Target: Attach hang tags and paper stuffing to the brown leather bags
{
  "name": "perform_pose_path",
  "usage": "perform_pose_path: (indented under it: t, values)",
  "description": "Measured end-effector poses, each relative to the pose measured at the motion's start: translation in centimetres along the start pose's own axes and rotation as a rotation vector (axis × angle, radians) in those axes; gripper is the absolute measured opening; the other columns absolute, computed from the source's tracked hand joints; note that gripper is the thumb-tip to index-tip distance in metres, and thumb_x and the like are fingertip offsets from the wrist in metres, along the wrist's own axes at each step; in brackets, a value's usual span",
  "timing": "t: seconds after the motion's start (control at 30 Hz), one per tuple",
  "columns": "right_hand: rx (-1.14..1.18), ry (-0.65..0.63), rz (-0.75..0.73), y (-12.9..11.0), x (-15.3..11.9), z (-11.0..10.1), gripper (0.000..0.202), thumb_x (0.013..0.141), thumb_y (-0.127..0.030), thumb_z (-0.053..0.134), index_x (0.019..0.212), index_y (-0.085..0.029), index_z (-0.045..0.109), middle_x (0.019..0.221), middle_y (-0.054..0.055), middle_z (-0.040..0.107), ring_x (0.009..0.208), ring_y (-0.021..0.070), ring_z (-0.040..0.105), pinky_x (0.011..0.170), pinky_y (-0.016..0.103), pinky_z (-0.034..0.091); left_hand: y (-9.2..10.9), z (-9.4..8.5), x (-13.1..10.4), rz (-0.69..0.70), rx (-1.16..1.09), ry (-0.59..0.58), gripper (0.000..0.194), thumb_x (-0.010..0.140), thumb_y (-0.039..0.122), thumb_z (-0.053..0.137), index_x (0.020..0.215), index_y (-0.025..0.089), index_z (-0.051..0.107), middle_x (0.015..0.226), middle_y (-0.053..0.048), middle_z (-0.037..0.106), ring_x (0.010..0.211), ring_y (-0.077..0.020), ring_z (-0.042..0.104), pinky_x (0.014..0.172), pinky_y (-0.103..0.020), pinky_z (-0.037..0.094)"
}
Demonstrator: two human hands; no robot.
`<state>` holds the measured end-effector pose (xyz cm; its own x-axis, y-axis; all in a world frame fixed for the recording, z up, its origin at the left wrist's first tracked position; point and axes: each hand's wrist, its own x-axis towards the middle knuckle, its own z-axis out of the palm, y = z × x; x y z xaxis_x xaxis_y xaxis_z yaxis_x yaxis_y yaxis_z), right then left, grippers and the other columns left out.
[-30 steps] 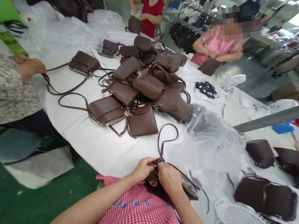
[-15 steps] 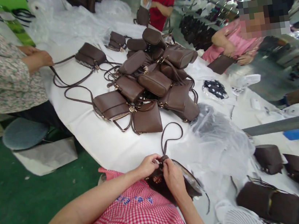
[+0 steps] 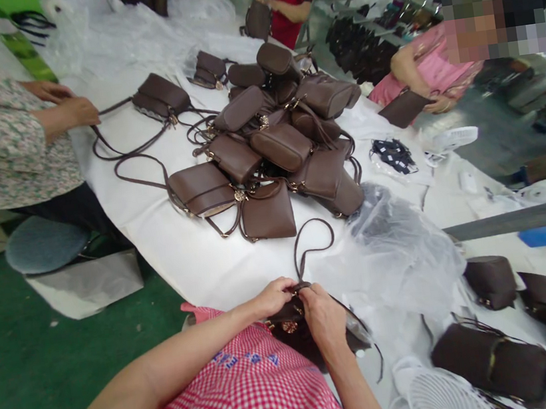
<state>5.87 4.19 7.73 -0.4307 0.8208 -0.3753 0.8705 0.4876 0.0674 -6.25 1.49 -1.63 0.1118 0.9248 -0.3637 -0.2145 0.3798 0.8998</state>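
A dark brown handbag (image 3: 301, 345) rests against my checked apron at the table's near edge, partly covered by my forearms. My left hand (image 3: 278, 296) pinches the strap (image 3: 302, 271) where it meets the bag's top. Close beside it, my right hand (image 3: 323, 312) is closed on the same strap end, its fingertips curled inward. The strap's loop stands up and leans over the white table beyond my hands. A round gold charm (image 3: 289, 327) hangs on the bag's front. The exact spot between my fingertips is too small to make out.
A pile of brown handbags (image 3: 280, 150) covers the middle of the white table (image 3: 155, 227). Clear plastic (image 3: 405, 254) lies to the right, near a white fan (image 3: 444, 396) and more bags (image 3: 495, 363). A co-worker's hands (image 3: 74, 113) hold a strap at left; two other people handle bags.
My hands stay at the strap's base; the right hand's fingers have turned slightly inward over it. The view has shifted a little.
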Motion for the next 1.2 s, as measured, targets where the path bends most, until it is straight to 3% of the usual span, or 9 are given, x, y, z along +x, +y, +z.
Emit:
perform_pose_path:
  t: [0.23,0.33,0.47,0.6,0.8,0.93,1.0,1.1,1.2]
  values:
    - [0.061,0.032,-0.002,0.3,0.1,0.8,0.025,0.094,-0.02,0.042,0.102,-0.025,0.066,0.094,0.003,0.062,0.069,0.0122,0.061,0.054,0.023,0.033,-0.3,-0.1,0.1,-0.013,0.005,0.012,0.039,0.058,-0.002,0.043,0.085,0.013,0.067,0.082,0.0,0.063,0.079,-0.0147,0.056,0.077,-0.025,0.043]
    - [0.196,0.075,-0.025,0.5,0.0,0.9,0.026,0.093,-0.019,0.042,0.104,-0.023,0.064,0.095,0.003,0.065,0.076,0.0141,0.063,0.061,0.023,0.038,-0.1,-0.1,-0.2,-0.017,0.006,0.007,0.038,0.059,-0.001,0.046,0.087,0.013,0.067,0.081,-0.001,0.063,0.078,-0.0146,0.056,0.075,-0.024,0.044]
    - [0.348,0.102,0.015,0.7,-0.1,0.9,0.022,0.092,-0.02,0.041,0.102,-0.019,0.061,0.088,0.003,0.069,0.079,0.0164,0.064,0.067,0.024,0.04,0.5,0.0,-0.3,-0.025,0.028,-0.009,0.027,0.066,0.012,0.059,0.092,0.013,0.066,0.078,0.001,0.062,0.074,-0.0143,0.054,0.072,-0.024,0.044]
    - [0.227,0.052,0.017,0.9,0.1,0.5,0.018,0.093,-0.022,0.042,0.101,-0.021,0.059,0.085,0.002,0.07,0.075,0.0161,0.065,0.061,0.024,0.037,0.9,0.2,0.5,-0.034,0.094,0.037,0.013,0.075,0.025,0.057,0.078,0.015,0.064,0.07,0.003,0.056,0.071,-0.0138,0.049,0.07,-0.024,0.041]
    - [0.136,-0.032,0.0,1.3,0.8,0.5,0.013,0.093,-0.026,0.049,0.103,-0.024,0.056,0.081,-0.001,0.071,0.069,0.0143,0.065,0.057,0.023,0.032,0.4,0.3,1.2,-0.051,0.038,-0.046,0.019,0.079,0.022,0.048,0.069,0.013,0.062,0.062,0.003,0.053,0.065,-0.0123,0.047,0.066,-0.023,0.04]
    - [0.208,-0.003,0.024,1.4,0.8,0.9,0.013,0.092,-0.026,0.051,0.103,-0.022,0.057,0.082,0.0,0.072,0.071,0.0146,0.066,0.058,0.022,0.034,0.1,0.2,0.8,-0.058,-0.037,-0.094,0.019,0.072,0.013,0.049,0.08,0.011,0.067,0.07,0.001,0.06,0.067,-0.0123,0.052,0.069,-0.024,0.042]
    - [0.241,0.01,0.042,1.5,0.8,1.0,0.014,0.092,-0.026,0.049,0.103,-0.022,0.058,0.081,0.001,0.072,0.072,0.0147,0.066,0.059,0.022,0.035,0.0,0.2,0.4,-0.051,-0.085,-0.116,0.029,0.066,0.009,0.052,0.09,0.012,0.068,0.076,0.0,0.063,0.071,-0.0127,0.055,0.073,-0.024,0.043]
    - [0.313,0.012,0.052,1.7,0.9,1.0,0.016,0.091,-0.026,0.048,0.104,-0.022,0.057,0.084,0.001,0.072,0.077,0.0149,0.066,0.061,0.021,0.037,-0.1,0.3,-0.2,-0.038,-0.146,-0.065,0.037,0.063,0.007,0.056,0.098,0.012,0.069,0.078,0.0,0.065,0.072,-0.013,0.056,0.073,-0.025,0.043]
    - [0.358,-0.025,0.02,1.8,1.1,0.7,0.018,0.091,-0.025,0.047,0.106,-0.022,0.055,0.085,0.0,0.071,0.079,0.0156,0.066,0.063,0.022,0.037,-0.2,0.7,-0.4,-0.041,-0.114,0.027,0.029,0.068,0.012,0.056,0.094,0.012,0.07,0.074,0.0,0.064,0.068,-0.0127,0.054,0.068,-0.024,0.042]
